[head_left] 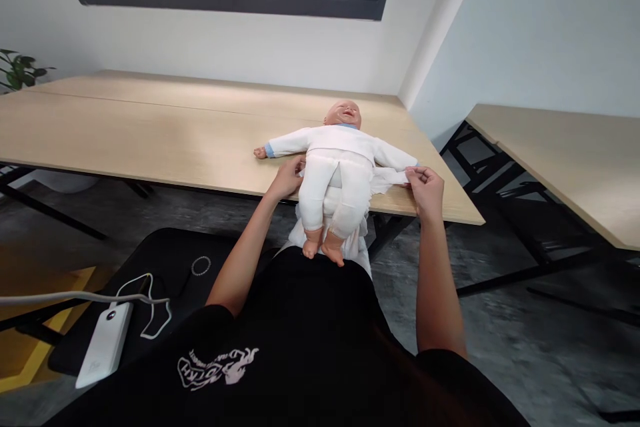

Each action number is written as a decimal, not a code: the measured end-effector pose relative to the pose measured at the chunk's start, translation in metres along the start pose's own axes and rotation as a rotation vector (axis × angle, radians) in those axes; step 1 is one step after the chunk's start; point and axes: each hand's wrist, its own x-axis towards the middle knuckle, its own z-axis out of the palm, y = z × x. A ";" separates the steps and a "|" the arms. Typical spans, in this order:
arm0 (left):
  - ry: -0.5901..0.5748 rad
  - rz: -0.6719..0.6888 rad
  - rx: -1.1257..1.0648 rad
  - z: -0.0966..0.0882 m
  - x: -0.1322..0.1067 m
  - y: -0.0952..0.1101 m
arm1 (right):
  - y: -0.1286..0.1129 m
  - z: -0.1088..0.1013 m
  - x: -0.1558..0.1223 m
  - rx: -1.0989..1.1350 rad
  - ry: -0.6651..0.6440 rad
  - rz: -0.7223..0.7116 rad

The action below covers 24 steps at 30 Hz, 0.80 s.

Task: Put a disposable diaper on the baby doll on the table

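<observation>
A baby doll (340,141) in a white outfit with blue cuffs lies on its back on the table, head toward the wall, its feet hanging past the front edge. Spread beneath its hips is a white diaper (387,177), whose front part drapes over the table edge below the legs. My right hand (427,190) pinches the diaper's right side wing, drawn outward near the doll's cuff. At the doll's other hip, my left hand (286,180) has its fingers closed on the diaper's left edge; the fingertips are partly hidden.
The doll rests near the right end of a long wooden table (200,133). A second table (565,153) stands to the right across a gap. On a black chair (165,257) at lower left lie a white power bank (106,343) with a cable and a beaded bracelet (201,266).
</observation>
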 end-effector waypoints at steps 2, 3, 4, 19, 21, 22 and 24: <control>0.003 -0.048 -0.055 0.000 0.001 -0.002 | -0.001 0.000 -0.001 -0.003 0.003 -0.003; 0.008 -0.076 -0.086 0.000 0.001 -0.003 | -0.001 -0.001 -0.001 -0.004 0.003 -0.003; 0.021 -0.100 -0.113 0.000 0.001 -0.003 | -0.002 -0.001 -0.001 -0.006 0.004 -0.003; -0.066 -0.050 -0.093 -0.005 -0.001 0.005 | 0.000 -0.003 -0.002 -0.033 -0.025 -0.042; -0.105 -0.024 -0.063 -0.007 -0.002 0.007 | 0.000 -0.003 -0.002 -0.036 -0.026 -0.040; -0.128 -0.011 -0.037 -0.008 -0.002 0.008 | 0.000 -0.003 -0.002 -0.035 -0.024 -0.037; -0.177 0.006 0.036 -0.011 -0.002 0.012 | 0.000 -0.003 -0.001 -0.033 -0.020 -0.029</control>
